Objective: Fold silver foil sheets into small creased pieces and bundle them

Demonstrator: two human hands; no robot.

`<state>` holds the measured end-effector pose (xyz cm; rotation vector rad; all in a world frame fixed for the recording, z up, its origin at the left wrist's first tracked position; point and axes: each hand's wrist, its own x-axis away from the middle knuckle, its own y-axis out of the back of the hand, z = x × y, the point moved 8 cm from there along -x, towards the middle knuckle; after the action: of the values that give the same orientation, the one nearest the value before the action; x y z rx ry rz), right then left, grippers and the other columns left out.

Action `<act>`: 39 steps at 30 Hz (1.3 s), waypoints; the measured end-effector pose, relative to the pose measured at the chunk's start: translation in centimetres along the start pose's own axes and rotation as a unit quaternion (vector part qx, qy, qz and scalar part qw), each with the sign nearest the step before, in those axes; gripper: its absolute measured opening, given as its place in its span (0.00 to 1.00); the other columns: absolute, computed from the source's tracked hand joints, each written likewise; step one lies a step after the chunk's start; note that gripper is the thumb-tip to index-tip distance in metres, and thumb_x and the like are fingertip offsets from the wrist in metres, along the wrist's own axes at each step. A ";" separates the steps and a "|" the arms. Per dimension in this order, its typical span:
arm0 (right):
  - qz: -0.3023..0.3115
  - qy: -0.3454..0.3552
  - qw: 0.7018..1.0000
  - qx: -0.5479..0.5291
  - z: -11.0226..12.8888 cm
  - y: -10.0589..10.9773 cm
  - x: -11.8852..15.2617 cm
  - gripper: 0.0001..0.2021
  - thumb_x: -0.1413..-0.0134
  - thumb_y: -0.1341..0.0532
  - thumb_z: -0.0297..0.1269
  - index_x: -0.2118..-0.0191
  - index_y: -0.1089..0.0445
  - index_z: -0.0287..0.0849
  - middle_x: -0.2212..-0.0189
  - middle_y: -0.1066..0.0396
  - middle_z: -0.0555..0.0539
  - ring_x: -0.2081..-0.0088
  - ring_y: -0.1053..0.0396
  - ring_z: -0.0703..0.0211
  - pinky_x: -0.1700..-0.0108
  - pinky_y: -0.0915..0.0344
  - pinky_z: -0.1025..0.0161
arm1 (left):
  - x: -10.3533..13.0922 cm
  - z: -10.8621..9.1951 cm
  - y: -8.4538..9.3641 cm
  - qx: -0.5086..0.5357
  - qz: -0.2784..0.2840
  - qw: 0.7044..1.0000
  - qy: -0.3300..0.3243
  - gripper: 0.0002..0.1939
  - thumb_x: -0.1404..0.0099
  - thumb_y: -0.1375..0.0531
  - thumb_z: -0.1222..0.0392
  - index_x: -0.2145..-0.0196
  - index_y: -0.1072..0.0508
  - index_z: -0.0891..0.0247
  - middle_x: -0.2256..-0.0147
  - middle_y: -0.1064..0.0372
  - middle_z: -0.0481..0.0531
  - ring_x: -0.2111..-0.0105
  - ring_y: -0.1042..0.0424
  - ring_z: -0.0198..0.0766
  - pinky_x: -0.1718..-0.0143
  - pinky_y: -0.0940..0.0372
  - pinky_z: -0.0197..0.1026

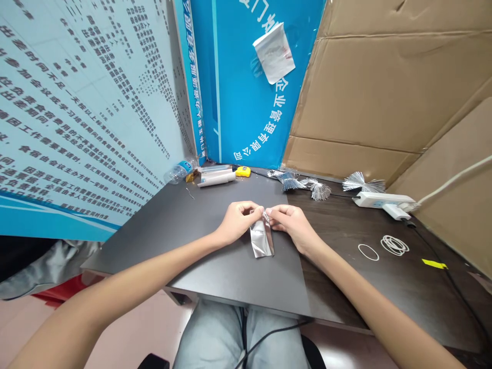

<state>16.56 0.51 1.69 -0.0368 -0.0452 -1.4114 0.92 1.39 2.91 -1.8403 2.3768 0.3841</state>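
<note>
A strip of shiny silver foil [261,241] hangs down between my two hands, just above the grey part of the desk. My left hand [240,220] pinches its upper end between thumb and fingers. Close beside it, my right hand [290,223] pinches the same end from the other side, where the foil looks gathered. The fingertips of both hands almost touch and partly cover the foil's top.
Fringed silver foil pieces [321,189] lie at the back near a white power strip [384,200]. White rubber bands [394,245] and a yellow scrap [434,264] are on the right. A yellow tape measure [243,171], paper rolls [217,177] and a plastic bottle [180,171] stand along the back left.
</note>
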 end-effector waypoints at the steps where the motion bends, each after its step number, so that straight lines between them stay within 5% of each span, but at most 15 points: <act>1: 0.001 0.002 1.000 0.000 0.0 0.0 0.0 0.21 0.56 0.25 0.56 0.71 0.23 0.41 0.72 0.26 0.47 0.67 0.31 0.59 0.62 0.34 0.61 | 0.0 0.0 0.0 0.000 0.001 1.000 0.001 0.19 0.35 0.33 0.46 0.68 0.20 0.67 0.69 0.22 0.55 0.69 0.29 0.37 0.65 0.37 0.38; 13: 0.022 0.021 0.999 -0.039 0.0 -0.4 -0.4 0.20 0.58 0.23 0.52 0.72 0.24 0.40 0.74 0.27 0.50 0.69 0.32 0.60 0.60 0.33 0.59 | -0.3 0.2 -0.2 0.021 0.017 1.000 0.012 0.22 0.36 0.32 0.41 0.70 0.21 0.67 0.72 0.27 0.50 0.72 0.32 0.35 0.67 0.38 0.36; 16: 0.006 0.022 0.994 -0.103 0.3 0.2 -0.4 0.19 0.59 0.22 0.49 0.72 0.24 0.41 0.74 0.28 0.51 0.70 0.33 0.63 0.62 0.33 0.62 | -0.5 1.0 -0.6 0.123 0.047 0.990 0.047 0.29 0.32 0.39 0.33 0.58 0.20 0.66 0.69 0.24 0.53 0.70 0.27 0.38 0.65 0.34 0.39; 20: -0.050 0.036 0.983 -0.170 0.7 2.1 -0.9 0.18 0.57 0.22 0.49 0.70 0.25 0.41 0.74 0.28 0.52 0.72 0.34 0.64 0.65 0.33 0.64 | -0.2 0.9 -1.2 0.238 0.112 0.961 0.080 0.40 0.31 0.40 0.41 0.28 0.45 0.57 0.61 0.20 0.55 0.66 0.19 0.45 0.61 0.30 0.43; 23: -0.091 0.058 0.976 -0.188 0.9 3.5 -1.3 0.18 0.58 0.22 0.49 0.70 0.25 0.42 0.72 0.25 0.50 0.71 0.31 0.63 0.65 0.31 0.64 | 0.3 0.3 -1.7 0.242 0.156 0.954 0.082 0.50 0.35 0.39 0.54 0.24 0.62 0.52 0.58 0.19 0.54 0.64 0.17 0.46 0.60 0.30 0.43; 25: -0.120 0.071 0.973 -0.184 1.0 4.2 -1.3 0.18 0.59 0.23 0.48 0.71 0.26 0.42 0.73 0.26 0.50 0.71 0.31 0.63 0.64 0.30 0.64 | 0.5 0.0 -2.0 0.245 0.159 0.952 0.086 0.53 0.36 0.37 0.58 0.24 0.65 0.52 0.55 0.19 0.56 0.63 0.16 0.46 0.58 0.30 0.43; 31: -0.187 0.094 0.969 -0.134 0.8 5.2 -1.2 0.14 0.57 0.25 0.44 0.69 0.25 0.42 0.75 0.27 0.51 0.73 0.31 0.63 0.65 0.30 0.64 | 0.7 0.5 -2.4 0.257 0.139 0.948 0.127 0.49 0.37 0.29 0.58 0.26 0.50 0.60 0.51 0.20 0.61 0.59 0.17 0.44 0.55 0.31 0.41; 36: -0.181 0.143 0.972 -0.053 1.2 5.0 -1.1 0.15 0.51 0.28 0.48 0.66 0.25 0.42 0.72 0.23 0.48 0.74 0.30 0.61 0.67 0.30 0.62 | 0.5 0.7 -2.3 0.278 0.146 0.940 0.133 0.45 0.35 0.29 0.56 0.27 0.45 0.50 0.55 0.20 0.53 0.62 0.20 0.37 0.55 0.30 0.40; 39: -0.184 0.155 0.971 0.000 1.2 4.8 -0.9 0.18 0.48 0.29 0.54 0.65 0.26 0.43 0.73 0.23 0.47 0.74 0.28 0.58 0.68 0.31 0.61 | 0.5 0.7 -2.3 0.254 0.151 0.947 0.128 0.38 0.35 0.29 0.52 0.30 0.36 0.52 0.58 0.20 0.53 0.63 0.21 0.37 0.54 0.30 0.41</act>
<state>21.18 2.27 2.89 0.2010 0.2167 -1.7735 2.92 0.59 1.83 -1.3646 2.5972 -0.4400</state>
